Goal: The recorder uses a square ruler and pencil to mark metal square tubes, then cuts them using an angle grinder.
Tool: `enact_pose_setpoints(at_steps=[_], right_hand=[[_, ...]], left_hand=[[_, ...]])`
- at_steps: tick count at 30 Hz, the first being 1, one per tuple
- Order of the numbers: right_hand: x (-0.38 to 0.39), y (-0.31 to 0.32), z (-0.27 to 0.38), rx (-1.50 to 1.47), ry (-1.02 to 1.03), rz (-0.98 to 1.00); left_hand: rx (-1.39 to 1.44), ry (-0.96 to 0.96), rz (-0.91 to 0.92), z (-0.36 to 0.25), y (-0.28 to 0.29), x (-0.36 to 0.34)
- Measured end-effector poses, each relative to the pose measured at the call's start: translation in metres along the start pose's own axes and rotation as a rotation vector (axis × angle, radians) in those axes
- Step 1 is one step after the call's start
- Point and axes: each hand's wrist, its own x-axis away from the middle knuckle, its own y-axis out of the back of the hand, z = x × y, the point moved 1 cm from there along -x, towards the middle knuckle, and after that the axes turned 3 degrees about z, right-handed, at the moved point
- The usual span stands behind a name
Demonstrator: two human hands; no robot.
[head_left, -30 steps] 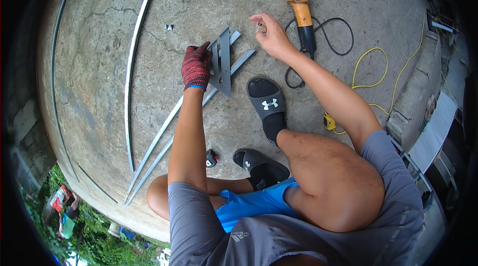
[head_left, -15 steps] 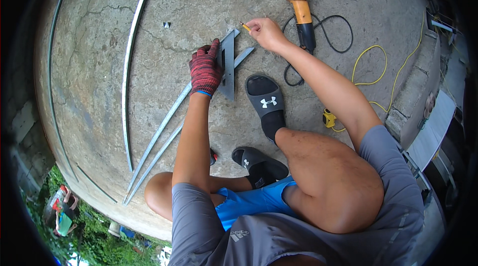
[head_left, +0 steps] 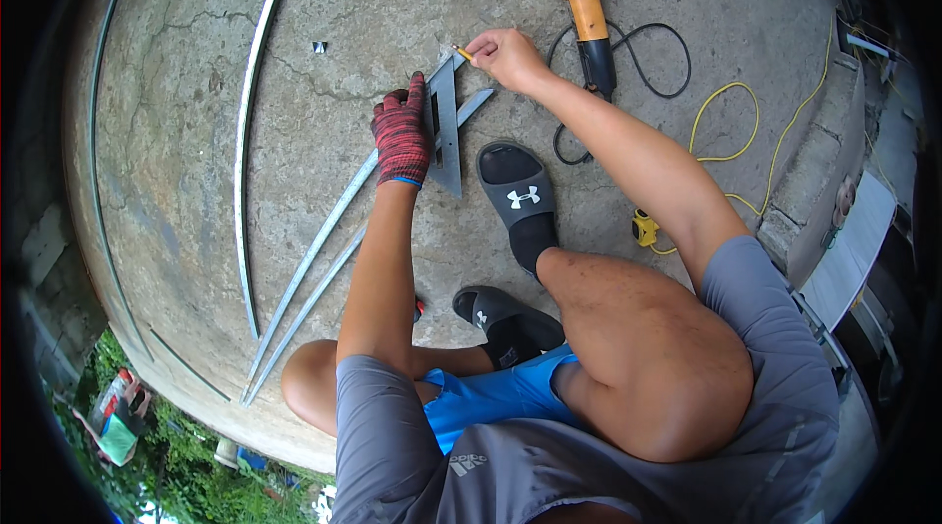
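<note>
My left hand (head_left: 400,139), in a red and black knit glove, holds a grey triangular speed square (head_left: 447,146) against a long thin metal bar (head_left: 319,241). Its index finger stretches along the square's edge, while the other fingers are bent. Bare, my right hand (head_left: 510,61) pinches a short yellow pencil (head_left: 464,53). The pencil's tip is at the far end of the bar, by the top corner of the square; whether it touches cannot be made out. A second metal bar (head_left: 476,106) passes under the square and runs close beside the first.
An angle grinder (head_left: 589,19) with a black cord lies on the concrete at the far right. Nearer are a yellow tape measure (head_left: 644,229) and a yellow cord (head_left: 731,162). Another long metal bar (head_left: 242,151) lies to the left. My sandalled foot (head_left: 520,192) stands near the square.
My right hand has moved a little left, bringing the pencil from beside the bar's end to it. The gloved left hand stays on the square. The whole view has shifted slightly.
</note>
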Motion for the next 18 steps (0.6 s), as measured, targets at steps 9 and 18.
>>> enact_pose_setpoints(at_steps=[9, 18], right_hand=[[-0.0031, -0.0044, 0.0025, -0.016, 0.019, 0.000], [-0.0037, -0.0025, 0.0032, 0.003, 0.051, -0.011]], left_hand=[[0.010, 0.006, -0.017, -0.0024, -0.0053, -0.0023], [0.010, 0.025, -0.018, -0.0104, -0.0040, -0.0060]])
